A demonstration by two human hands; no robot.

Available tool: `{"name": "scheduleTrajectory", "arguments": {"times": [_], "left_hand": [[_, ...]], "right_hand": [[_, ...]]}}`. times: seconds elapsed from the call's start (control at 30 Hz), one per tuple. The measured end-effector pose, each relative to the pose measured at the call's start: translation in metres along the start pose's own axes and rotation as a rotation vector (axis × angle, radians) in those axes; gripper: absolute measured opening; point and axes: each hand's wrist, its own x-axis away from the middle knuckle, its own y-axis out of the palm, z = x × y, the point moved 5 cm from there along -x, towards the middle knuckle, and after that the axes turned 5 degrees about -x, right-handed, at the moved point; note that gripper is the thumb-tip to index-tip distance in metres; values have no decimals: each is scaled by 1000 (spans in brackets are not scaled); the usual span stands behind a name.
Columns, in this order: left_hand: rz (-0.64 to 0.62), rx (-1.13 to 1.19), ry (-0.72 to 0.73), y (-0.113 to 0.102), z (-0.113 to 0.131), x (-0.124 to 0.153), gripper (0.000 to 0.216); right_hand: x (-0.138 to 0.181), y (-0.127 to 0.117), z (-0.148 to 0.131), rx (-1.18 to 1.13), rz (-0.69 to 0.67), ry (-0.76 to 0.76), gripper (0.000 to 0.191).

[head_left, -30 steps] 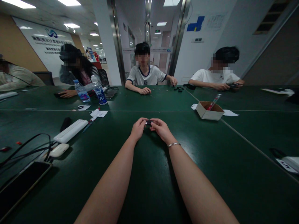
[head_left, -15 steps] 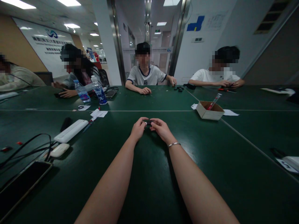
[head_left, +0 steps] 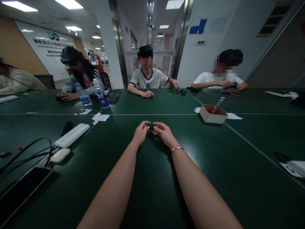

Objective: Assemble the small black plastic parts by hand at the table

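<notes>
Both my arms reach forward over the dark green table (head_left: 154,178). Between my fingertips is a small dark object (head_left: 151,127), too small to name, with a light spot at its left end. My left hand (head_left: 141,133) pinches that left end between thumb and fingers. From the other side, my right hand (head_left: 164,132) grips the right end, and its fingers hide part of the object. A silver bracelet circles my right wrist.
On the left lie a phone (head_left: 23,190), a white power strip (head_left: 72,135), a white charger (head_left: 60,155) and black cables. Two bottles (head_left: 101,95) stand farther back. An open box (head_left: 213,115) holding a red-and-clear tube stands right of my hands. Several people sit across the table.
My hands keep their grip on the small dark object and barely move. Across the table at right, a person's hand has lifted slightly with a small dark green item.
</notes>
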Motion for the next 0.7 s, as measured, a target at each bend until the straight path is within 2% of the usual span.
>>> {"name": "scheduleTrajectory", "arguments": {"times": [0.7], "left_hand": [[-17,-15,-27,1,-4,0,32]], "right_hand": [[0,0,0,-10,7,-5,46]]}}
